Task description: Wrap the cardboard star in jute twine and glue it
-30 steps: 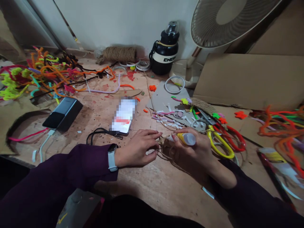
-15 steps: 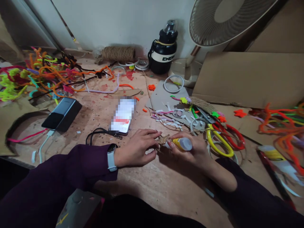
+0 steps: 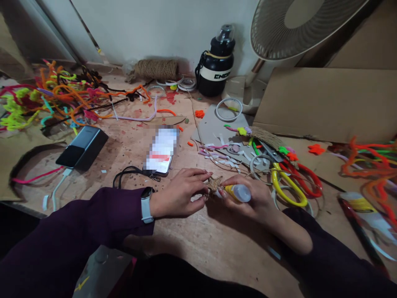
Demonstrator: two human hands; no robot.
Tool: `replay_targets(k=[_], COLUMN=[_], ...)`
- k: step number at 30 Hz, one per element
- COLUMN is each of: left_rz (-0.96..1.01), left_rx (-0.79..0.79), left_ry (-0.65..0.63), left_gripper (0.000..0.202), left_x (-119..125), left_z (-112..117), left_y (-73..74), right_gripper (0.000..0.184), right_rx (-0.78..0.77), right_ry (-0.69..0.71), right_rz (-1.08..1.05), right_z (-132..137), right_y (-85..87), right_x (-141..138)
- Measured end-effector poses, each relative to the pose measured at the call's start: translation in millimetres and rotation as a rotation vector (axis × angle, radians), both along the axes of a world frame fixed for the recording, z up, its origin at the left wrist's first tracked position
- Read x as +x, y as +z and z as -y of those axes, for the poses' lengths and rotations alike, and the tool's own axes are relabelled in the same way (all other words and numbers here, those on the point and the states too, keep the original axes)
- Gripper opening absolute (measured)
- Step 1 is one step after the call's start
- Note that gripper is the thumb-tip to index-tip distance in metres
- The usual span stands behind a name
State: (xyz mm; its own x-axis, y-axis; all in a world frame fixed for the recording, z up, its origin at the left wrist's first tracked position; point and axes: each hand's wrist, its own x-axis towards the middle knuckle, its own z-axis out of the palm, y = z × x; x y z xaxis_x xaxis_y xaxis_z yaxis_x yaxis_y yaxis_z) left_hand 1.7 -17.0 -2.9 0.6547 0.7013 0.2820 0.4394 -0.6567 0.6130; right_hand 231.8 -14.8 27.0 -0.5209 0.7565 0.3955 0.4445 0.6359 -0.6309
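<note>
Between my hands is a small brown star (image 3: 214, 183), its surface rough like twine or glitter. My left hand (image 3: 181, 192) is closed on the star's left side with the fingertips. In my right hand (image 3: 252, 200) is a small glue bottle (image 3: 240, 193) with a yellow label and whitish ends. Its narrow tip points left, at the star's right side; whether it touches cannot be made out. Beyond my left hand lies a phone (image 3: 161, 151) with a lit screen and a black strap (image 3: 124, 173).
Yellow-and-red-handled scissors (image 3: 290, 191) lie right of my right hand, among paper scraps and a rope bracelet. Pipe cleaners (image 3: 66, 95) pile up at the left behind a power bank (image 3: 82, 148). Twine (image 3: 157, 69), a bottle (image 3: 214, 68), a fan (image 3: 294, 25) and cardboard (image 3: 328, 103) line the back.
The view has shifted slightly, so things sit a little further right. The glue bottle's tip and the star stay close together; both hands keep their holds.
</note>
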Motion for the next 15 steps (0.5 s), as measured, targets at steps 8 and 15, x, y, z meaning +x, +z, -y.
replay_targets(k=[8,15], left_rz=[-0.024,-0.004], left_rx=[-0.034,-0.016], left_ry=[-0.007,-0.001], left_gripper=[0.014,0.014], left_x=[-0.1,-0.1], left_z=[-0.1,0.1], left_y=[2.1,0.4], right_gripper=[0.006,0.002], right_rx=[-0.011,0.007], right_ry=[-0.042,-0.109], right_rz=[0.004,-0.030], right_z=[0.1,-0.7], right_y=[-3.0,-5.3], right_x=[0.1,-0.7])
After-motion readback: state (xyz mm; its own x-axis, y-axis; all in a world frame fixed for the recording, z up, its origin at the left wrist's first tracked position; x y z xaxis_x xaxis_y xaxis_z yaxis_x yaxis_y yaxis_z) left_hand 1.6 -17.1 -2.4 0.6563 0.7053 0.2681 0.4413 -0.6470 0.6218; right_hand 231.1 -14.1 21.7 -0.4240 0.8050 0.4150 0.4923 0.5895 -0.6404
